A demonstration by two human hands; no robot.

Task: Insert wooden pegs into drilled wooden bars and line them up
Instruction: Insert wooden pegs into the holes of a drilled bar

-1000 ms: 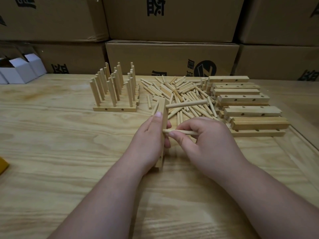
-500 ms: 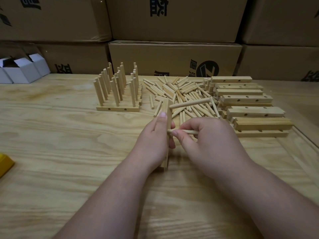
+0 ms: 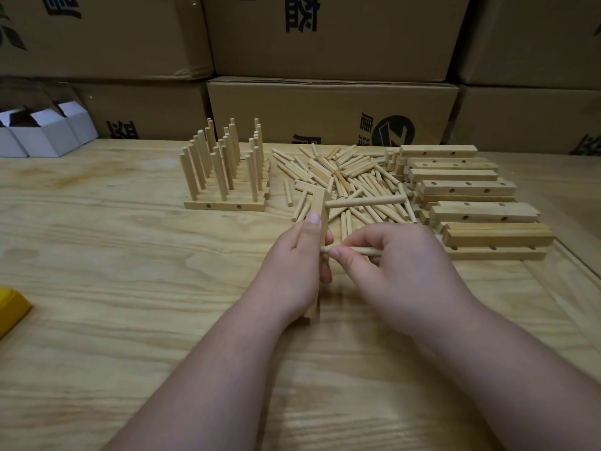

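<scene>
Tabletop (image 3: 130, 288): left hand (image 3: 289, 271) holds bar (image 3: 320, 206) upright, pegs (image 3: 364, 201) pointing right.

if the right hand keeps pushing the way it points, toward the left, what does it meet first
The right hand pinches a peg aimed left at the upright bar gripped by the left hand. The bar's side comes first, probably a drilled hole; the peg tip looks already at it, though the fingers hide the contact.

A pale plywood table (image 3: 97, 249) stands before stacked brown cardboard boxes (image 3: 331, 109) printed with black characters.
</scene>
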